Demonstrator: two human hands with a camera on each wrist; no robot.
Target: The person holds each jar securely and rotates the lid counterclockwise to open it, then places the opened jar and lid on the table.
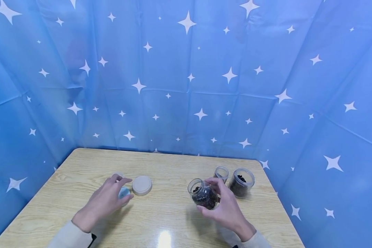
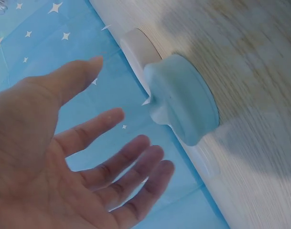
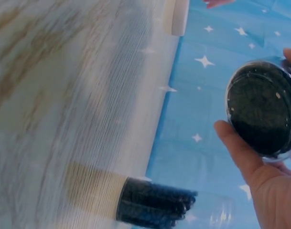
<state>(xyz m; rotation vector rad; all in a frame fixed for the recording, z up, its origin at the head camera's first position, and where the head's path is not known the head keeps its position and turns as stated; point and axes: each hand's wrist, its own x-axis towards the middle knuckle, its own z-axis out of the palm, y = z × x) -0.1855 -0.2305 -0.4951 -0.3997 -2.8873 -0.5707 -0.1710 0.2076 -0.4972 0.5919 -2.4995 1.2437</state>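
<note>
My right hand [image 1: 227,208] grips a clear glass jar [image 1: 205,197] by its sides, its uncovered mouth tilted to the left. Dark, bean-like pieces fill much of it; the right wrist view shows the jar's round base [image 3: 261,113] raised off the table. On the other side, my left hand [image 1: 103,200] hovers with spread fingers over a light blue lid [image 1: 124,192]. In the left wrist view that blue lid [image 2: 186,100] stands apart from the fingers and has a raised grip on top. Nothing lies in the left palm [image 2: 35,162].
A round whitish lid [image 1: 142,185] lies right of the blue one. Another pale lid [image 1: 119,174] is partly hidden behind the left hand. Beyond the right hand stand a small uncovered jar [image 1: 221,172] and a wider one [image 1: 240,186] with dark contents. A blue starry curtain [image 1: 173,69] hangs behind the table.
</note>
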